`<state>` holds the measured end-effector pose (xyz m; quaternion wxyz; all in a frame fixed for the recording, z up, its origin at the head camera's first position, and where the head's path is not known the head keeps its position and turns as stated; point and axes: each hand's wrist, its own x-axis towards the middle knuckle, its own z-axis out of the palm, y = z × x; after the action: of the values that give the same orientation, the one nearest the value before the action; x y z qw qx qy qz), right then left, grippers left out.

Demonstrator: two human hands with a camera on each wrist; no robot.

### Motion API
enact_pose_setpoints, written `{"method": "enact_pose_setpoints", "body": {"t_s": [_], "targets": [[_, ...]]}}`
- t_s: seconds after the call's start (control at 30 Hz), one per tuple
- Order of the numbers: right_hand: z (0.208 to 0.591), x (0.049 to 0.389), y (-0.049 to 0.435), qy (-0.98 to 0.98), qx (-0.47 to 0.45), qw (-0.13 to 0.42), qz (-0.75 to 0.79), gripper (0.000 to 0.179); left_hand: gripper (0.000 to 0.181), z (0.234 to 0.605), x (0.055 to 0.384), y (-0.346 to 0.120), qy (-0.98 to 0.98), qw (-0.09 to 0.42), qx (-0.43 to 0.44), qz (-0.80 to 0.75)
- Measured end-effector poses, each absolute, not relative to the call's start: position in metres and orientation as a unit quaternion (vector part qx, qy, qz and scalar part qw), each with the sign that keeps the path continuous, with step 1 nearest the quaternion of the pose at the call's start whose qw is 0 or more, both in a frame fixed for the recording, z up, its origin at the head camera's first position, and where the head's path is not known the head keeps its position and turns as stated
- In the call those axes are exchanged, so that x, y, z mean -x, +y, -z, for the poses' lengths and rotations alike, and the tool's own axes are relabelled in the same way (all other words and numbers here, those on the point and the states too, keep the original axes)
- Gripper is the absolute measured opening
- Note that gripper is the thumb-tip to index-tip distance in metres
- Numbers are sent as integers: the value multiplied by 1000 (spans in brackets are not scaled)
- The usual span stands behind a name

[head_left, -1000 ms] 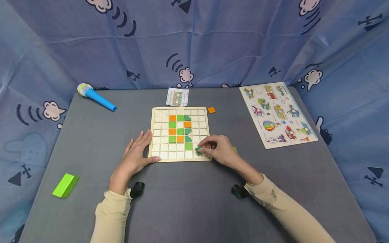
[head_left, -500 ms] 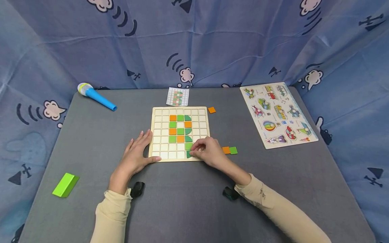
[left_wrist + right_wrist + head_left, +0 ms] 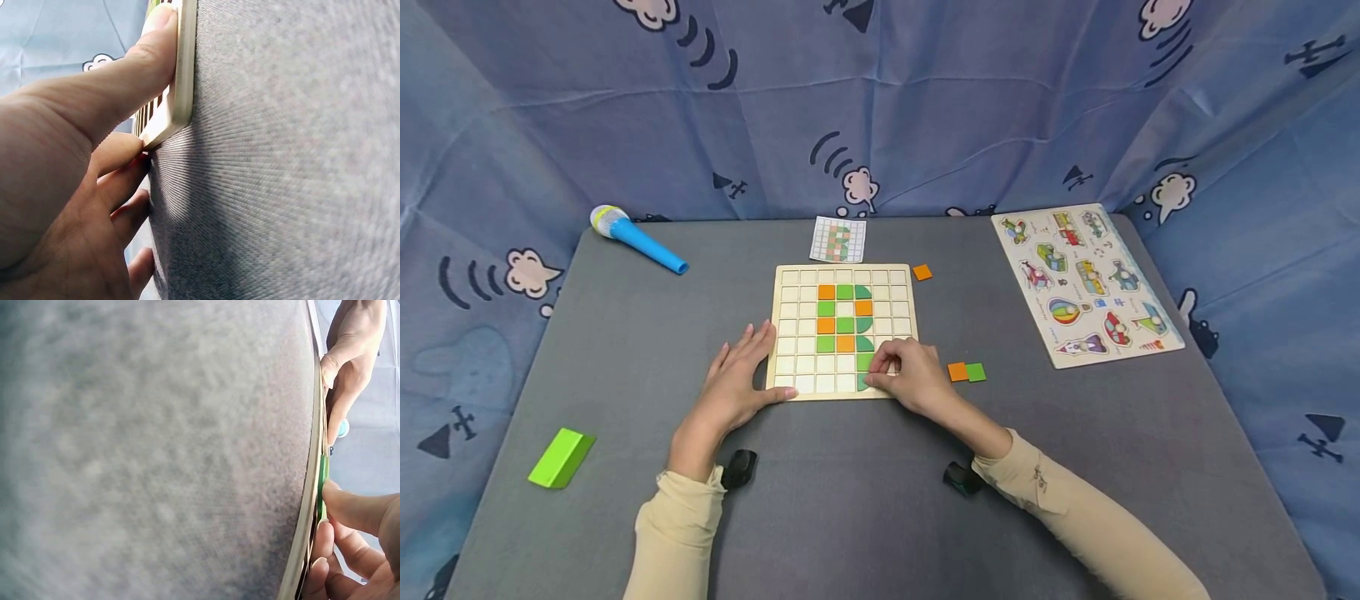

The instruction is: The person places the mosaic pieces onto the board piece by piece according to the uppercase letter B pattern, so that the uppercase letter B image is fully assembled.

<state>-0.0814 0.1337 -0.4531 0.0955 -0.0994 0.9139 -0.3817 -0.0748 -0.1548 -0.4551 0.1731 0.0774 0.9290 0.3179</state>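
A wooden grid board (image 3: pixel 805 383) lies flat on the table. Orange, light green and round-edged dark green tiles sit in its middle columns. My left hand (image 3: pixel 735 379) rests at the board's left side, fingers spread and thumb on the front-left corner; the left wrist view shows that thumb (image 3: pixel 140 65) on the rim. My right hand (image 3: pixel 912 377) is over the front right of the board. Its thumb and fingertips pinch a dark green round-edged tile (image 3: pixel 861 382) in the front row; the right wrist view shows the thumb on the green tile (image 3: pixel 322 487).
A printed pattern card (image 3: pixel 838 240) lies behind the board. Loose tiles are to its right: an orange one (image 3: pixel 922 272), another orange tile (image 3: pixel 957 372) and a green tile (image 3: pixel 975 372). A picture puzzle (image 3: pixel 1082 283), toy microphone (image 3: pixel 640 242) and green block (image 3: pixel 561 458) lie farther out.
My right hand has moved left with the dark green tile, from the board's right side to the front-row cell below the light green tile. My left hand has stayed put.
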Motion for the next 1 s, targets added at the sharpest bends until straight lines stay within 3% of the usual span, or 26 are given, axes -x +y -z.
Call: {"method": "enact_pose_setpoints", "body": {"t_s": [0.43,1.0], "targets": [[453,79,155,897,125,100,411,14,106,456,75,-155,930,172,-76,-316],[448,74,227,927,106,116,342,36,106,455,74,-156,929,174,-76,-317]]}}
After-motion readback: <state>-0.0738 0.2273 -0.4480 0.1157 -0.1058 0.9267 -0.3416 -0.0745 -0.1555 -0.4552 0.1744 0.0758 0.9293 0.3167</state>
